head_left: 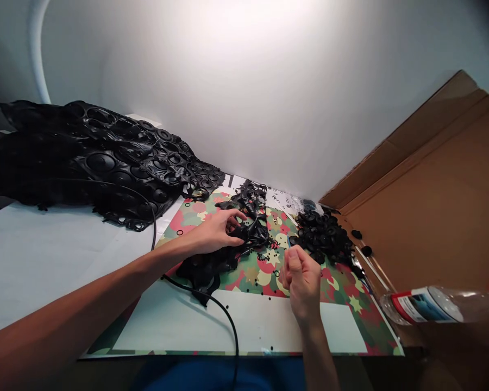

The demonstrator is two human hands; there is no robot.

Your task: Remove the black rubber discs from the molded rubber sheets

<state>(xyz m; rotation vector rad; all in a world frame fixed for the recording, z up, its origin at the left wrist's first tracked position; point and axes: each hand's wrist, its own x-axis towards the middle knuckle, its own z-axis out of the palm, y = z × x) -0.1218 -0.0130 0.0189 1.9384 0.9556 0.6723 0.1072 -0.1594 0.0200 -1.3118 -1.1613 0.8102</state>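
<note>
My left hand [220, 232] is at the middle of the patterned mat, fingers and thumb curled around part of a crumpled black rubber sheet [209, 266]. That sheet has a thin, torn look and spreads beyond and below the hand. To the right, my right hand [303, 279] is closed in a fist above the mat, thumb uppermost. A small blue bit shows just above the fist; whatever the fingers hold is hidden. Tiny black rings and bits [264, 255] lie between my hands. Beyond my right hand is a heap of round black rubber pieces [324, 236].
A big pile of black rubber sheets with moulded rings [118, 157] rises at the left. A black cable [224, 309] crosses the camouflage-and-star mat [342, 296]. At the right are a cardboard wall [440, 206] and a plastic bottle lying sideways [426, 305]. A white wall stands behind.
</note>
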